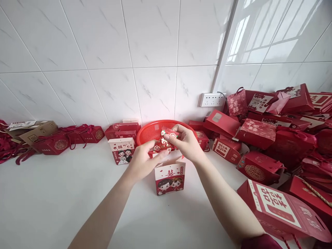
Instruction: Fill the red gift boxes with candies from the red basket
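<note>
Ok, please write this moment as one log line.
left hand: holding red packets; right hand: same; box: upright, open; basket: behind box

I am indoors, at what looks like a plain tiled room in a home or a small workroom; I can't tell which. Before me rises a wall of glossy white marbled tiles, the kind kitchens often have. A white power strip sits against it, and the reflection of a barred window shines at upper right. I work at a smooth white tabletop, with a red plastic basket near the wall. Red gift boxes heap up on my right, many bearing double-happiness characters, and a cartoon-couple box stands before me.
</note>
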{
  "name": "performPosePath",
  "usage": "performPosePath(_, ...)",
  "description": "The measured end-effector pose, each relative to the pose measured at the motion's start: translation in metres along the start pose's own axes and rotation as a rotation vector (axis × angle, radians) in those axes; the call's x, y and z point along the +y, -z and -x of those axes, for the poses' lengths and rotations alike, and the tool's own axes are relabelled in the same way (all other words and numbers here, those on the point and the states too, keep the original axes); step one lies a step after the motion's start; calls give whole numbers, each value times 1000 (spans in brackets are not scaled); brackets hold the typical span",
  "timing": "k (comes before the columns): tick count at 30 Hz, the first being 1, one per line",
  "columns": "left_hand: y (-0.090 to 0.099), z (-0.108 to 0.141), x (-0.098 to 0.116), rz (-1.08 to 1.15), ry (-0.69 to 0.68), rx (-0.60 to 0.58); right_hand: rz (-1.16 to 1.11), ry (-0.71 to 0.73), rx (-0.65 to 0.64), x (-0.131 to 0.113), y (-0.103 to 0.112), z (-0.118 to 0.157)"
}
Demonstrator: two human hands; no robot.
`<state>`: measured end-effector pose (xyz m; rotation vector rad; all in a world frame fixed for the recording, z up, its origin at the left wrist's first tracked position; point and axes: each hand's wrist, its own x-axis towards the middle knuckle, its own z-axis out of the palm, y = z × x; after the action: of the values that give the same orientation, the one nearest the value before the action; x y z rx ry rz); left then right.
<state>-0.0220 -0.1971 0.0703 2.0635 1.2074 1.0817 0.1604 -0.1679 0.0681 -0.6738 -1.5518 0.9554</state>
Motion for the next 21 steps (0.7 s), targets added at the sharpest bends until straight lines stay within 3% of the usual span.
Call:
performPosePath(5, 9, 2, 3, 328, -7, 38, 42, -22, -236, -15, 3, 22)
performPosePath(9, 12, 6, 5, 415, 47, 46, 118, -54, -446, -25, 9, 33)
performPosePath(16, 9, 13, 14, 148, -23, 129, 220, -27, -486, -31, 19, 35)
performPosePath(21, 16, 16, 24, 260, 49, -108, 187, -29, -419, -29, 26, 35)
